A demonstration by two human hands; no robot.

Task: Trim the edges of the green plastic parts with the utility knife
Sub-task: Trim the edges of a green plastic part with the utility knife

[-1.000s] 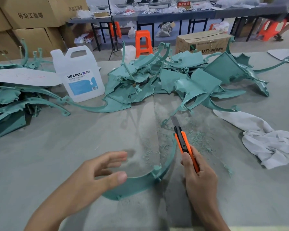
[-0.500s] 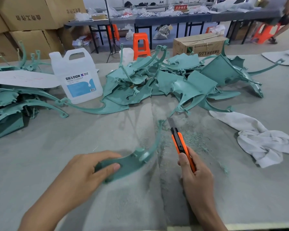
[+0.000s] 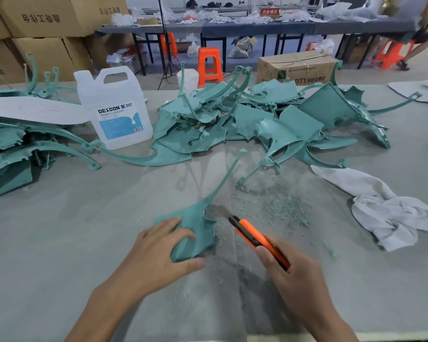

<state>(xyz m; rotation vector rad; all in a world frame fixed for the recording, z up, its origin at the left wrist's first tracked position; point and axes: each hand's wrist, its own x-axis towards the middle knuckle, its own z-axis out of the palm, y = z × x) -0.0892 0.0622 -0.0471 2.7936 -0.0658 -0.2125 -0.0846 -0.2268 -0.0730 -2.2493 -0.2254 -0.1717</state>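
Observation:
A green plastic part [image 3: 201, 225] with a wide fin and a long thin curved stem lies on the grey table, stem pointing away toward the pile. My left hand [image 3: 158, 255] grips its wide end, fingers on top and thumb at its near edge. My right hand [image 3: 294, 280] holds an orange and black utility knife [image 3: 255, 239]. The blade tip sits at the notched right edge of the part. A big pile of green parts [image 3: 257, 119] lies behind, and a second heap [image 3: 15, 149] sits at the left.
A white DEXCON jug [image 3: 114, 107] stands at the back left. A crumpled white cloth [image 3: 386, 211] lies to the right. Green shavings [image 3: 282, 206] are scattered right of the knife. Cardboard boxes [image 3: 297, 67], orange stools and workbenches stand behind the table.
My left hand has taken hold of the part and turned it so its fin lies flat with the stem pointing away. The knife has swung left, its blade now at the part's edge.

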